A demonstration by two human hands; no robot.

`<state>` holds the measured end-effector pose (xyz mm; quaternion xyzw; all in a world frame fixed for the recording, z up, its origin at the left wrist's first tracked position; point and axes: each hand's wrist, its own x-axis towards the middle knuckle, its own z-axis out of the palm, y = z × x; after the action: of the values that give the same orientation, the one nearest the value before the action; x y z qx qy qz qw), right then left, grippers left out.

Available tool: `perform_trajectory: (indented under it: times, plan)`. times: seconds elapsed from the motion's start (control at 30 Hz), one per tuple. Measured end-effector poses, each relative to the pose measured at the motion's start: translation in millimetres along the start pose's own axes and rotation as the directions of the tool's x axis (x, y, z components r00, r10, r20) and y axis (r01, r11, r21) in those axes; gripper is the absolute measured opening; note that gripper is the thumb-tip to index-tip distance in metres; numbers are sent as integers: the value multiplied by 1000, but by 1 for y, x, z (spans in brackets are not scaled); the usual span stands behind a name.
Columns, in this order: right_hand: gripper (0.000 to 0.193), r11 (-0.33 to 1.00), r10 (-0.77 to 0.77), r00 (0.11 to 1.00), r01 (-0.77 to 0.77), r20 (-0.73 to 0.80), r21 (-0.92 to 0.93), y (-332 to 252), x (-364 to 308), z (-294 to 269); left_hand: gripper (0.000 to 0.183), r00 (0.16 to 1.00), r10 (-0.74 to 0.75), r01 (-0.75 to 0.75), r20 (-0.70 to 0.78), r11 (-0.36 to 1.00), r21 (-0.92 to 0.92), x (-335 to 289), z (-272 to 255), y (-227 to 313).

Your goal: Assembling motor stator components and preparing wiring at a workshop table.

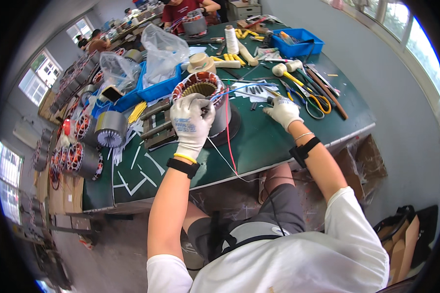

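A motor stator (222, 119) with a grey shell and red-brown windings laced in white stands upright on a dark round base near the table's front edge. My left hand (193, 119), in a white work glove, is at the near-left rim of the windings. Its fingers are curled together, and whatever they pinch is hidden. Blue wires (249, 87) reach right from the stator, while a red wire (228, 129) and a white one hang over the table edge. My gloved right hand (284, 112) is closed at the table, right of the stator, by a small dark piece I cannot identify.
Scissors (314, 106), pliers, mallets (280, 71) and a brown rod lie at right. Behind are a white thread cone (231, 40) and a blue tray (298, 41). More stators (111, 128) and paper strips are at left. Another person works across the table.
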<state>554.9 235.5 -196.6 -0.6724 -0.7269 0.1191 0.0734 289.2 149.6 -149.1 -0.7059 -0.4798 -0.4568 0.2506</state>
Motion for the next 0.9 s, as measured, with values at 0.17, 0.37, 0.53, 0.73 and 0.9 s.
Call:
perform_trajectory:
  times: [0.17, 0.37, 0.53, 0.73, 0.9]
  plan:
    - [39, 999, 30, 997, -31, -64, -17, 17, 5, 30, 25, 998, -45, 45, 37, 999, 15, 0, -18, 7]
    - [32, 792, -489, 871, 416, 56, 446, 10, -72, -19, 41, 944, -156, 254, 289, 905, -341, -49, -70, 23]
    - [28, 551, -584, 794, 237, 167, 800, -69, -116, -62, 29, 880, -178, 420, 441, 725, -545, -47, -64, 63]
    - [24, 499, -503, 863, 338, -51, 798, -87, -97, -63, 13, 870, -368, 493, 329, 695, -524, -36, -69, 39]
    - [20, 640, -523, 669, 717, -528, 275, -101, -40, -31, 19, 703, -587, 682, 402, 396, -614, -29, -42, -9]
